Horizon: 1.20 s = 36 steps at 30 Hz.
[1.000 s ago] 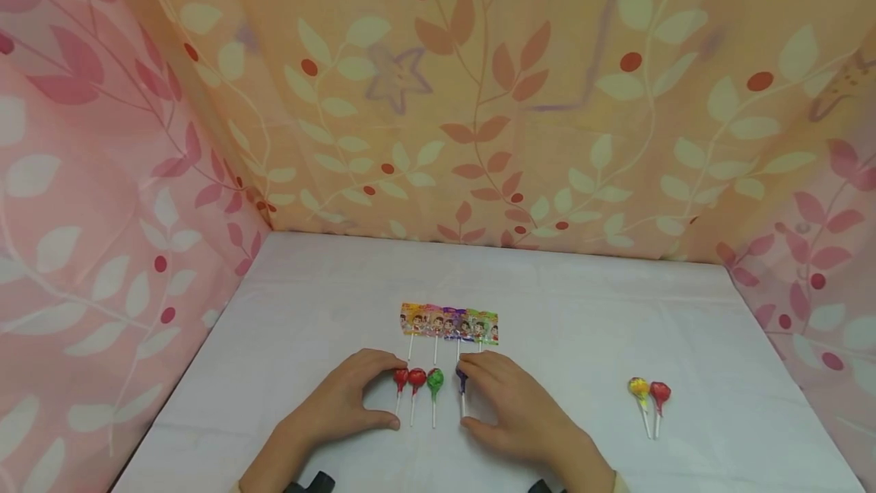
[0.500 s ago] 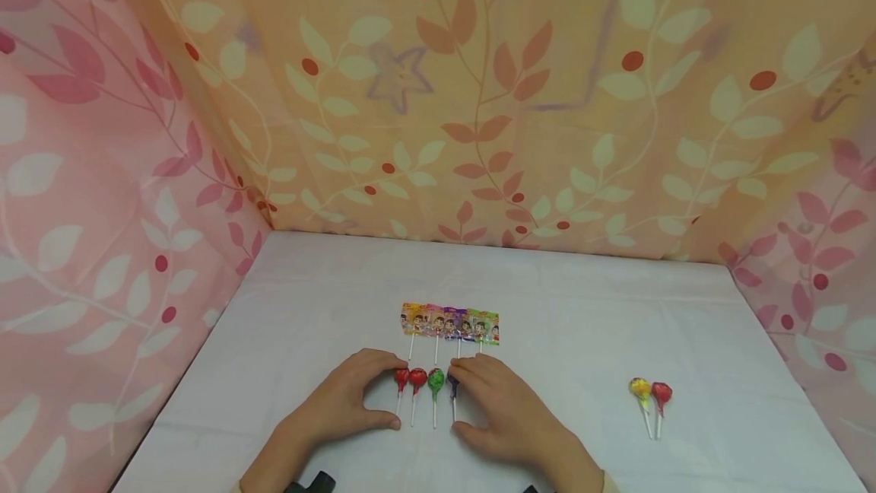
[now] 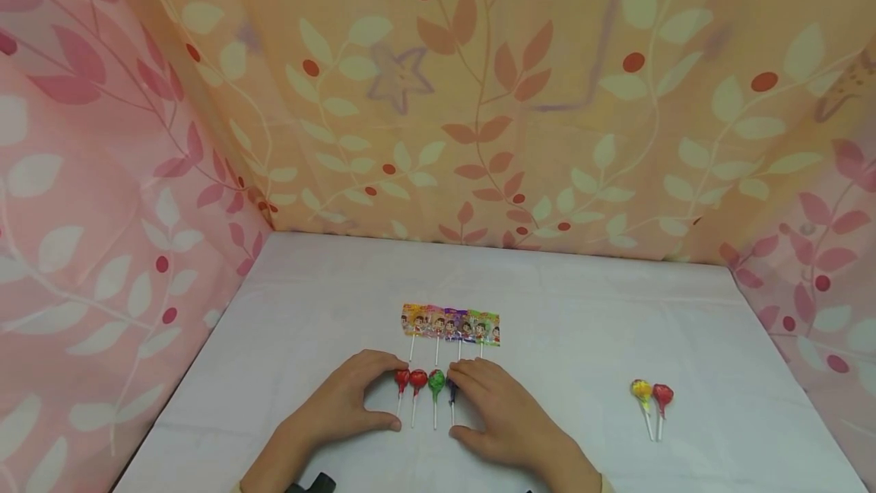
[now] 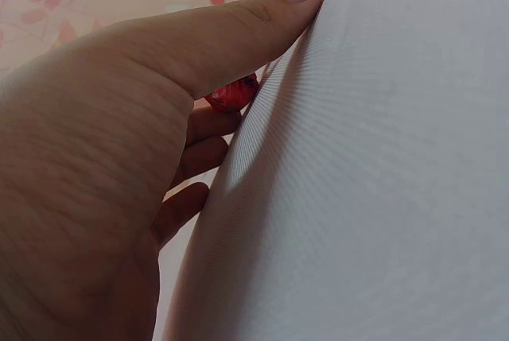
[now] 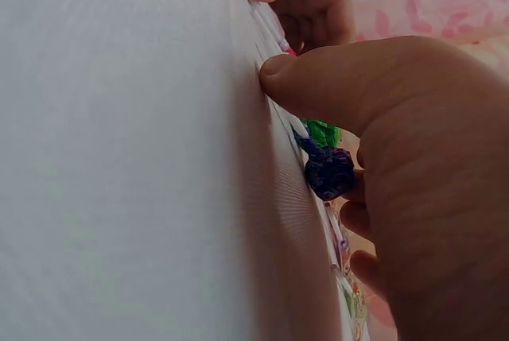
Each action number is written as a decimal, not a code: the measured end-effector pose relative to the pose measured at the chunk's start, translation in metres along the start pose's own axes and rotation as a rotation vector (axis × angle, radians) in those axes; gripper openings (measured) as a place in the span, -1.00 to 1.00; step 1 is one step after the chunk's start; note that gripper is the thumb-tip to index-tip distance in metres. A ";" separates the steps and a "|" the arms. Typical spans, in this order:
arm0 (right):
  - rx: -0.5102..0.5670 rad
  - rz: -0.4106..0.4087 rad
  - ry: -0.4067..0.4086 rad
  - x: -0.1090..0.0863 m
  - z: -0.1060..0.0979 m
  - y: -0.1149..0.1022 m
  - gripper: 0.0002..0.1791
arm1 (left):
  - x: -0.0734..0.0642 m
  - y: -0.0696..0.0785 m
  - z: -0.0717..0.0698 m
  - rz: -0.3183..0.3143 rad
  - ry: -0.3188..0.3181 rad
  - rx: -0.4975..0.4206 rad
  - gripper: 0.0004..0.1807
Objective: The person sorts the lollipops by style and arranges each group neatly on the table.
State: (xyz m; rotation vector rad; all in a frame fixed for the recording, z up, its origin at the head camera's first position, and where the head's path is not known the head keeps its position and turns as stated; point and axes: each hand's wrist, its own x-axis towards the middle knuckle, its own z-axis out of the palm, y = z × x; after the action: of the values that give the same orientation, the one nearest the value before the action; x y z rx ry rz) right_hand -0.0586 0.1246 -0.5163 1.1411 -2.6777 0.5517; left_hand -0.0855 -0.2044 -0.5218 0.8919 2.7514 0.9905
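In the head view a short row of wrapped lollipops lies between the two hands. From left to right come a red lollipop, another red lollipop, a green lollipop and a dark purple lollipop. My left hand rests on the cloth, its fingertips by the leftmost red head and its thumb by the stick's end. My right hand holds the purple lollipop, fingers at the head and thumb near the stick's lower end. In the right wrist view the purple head shows in front of those fingers.
Behind the row lie several flat-wrapped lollipops side by side, sticks toward me. Off to the right are a yellow lollipop and a red lollipop. Patterned curtains bound the white tablecloth at the back and sides.
My right hand has moved left with the purple lollipop, narrowing the gap to the green one; over the last half second it barely moves. My left hand has stayed in place.
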 end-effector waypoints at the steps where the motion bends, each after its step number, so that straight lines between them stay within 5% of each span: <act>1: 0.000 0.005 -0.005 0.000 0.000 0.000 -0.13 | 0.000 0.000 0.000 0.000 0.000 0.001 -0.08; 19: 0.073 0.074 -0.048 -0.001 -0.005 -0.001 -0.10 | 0.000 -0.002 0.001 0.001 -0.006 0.002 -0.07; 36: 0.037 0.035 0.034 -0.009 -0.015 0.001 -0.15 | 0.000 -0.004 0.002 -0.002 -0.007 0.005 -0.07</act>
State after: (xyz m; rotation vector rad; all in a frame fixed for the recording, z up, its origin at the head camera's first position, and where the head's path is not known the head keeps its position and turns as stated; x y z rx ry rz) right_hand -0.0531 0.1375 -0.5056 1.0862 -2.6736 0.6234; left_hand -0.0868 -0.2062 -0.5256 0.8907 2.7504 0.9784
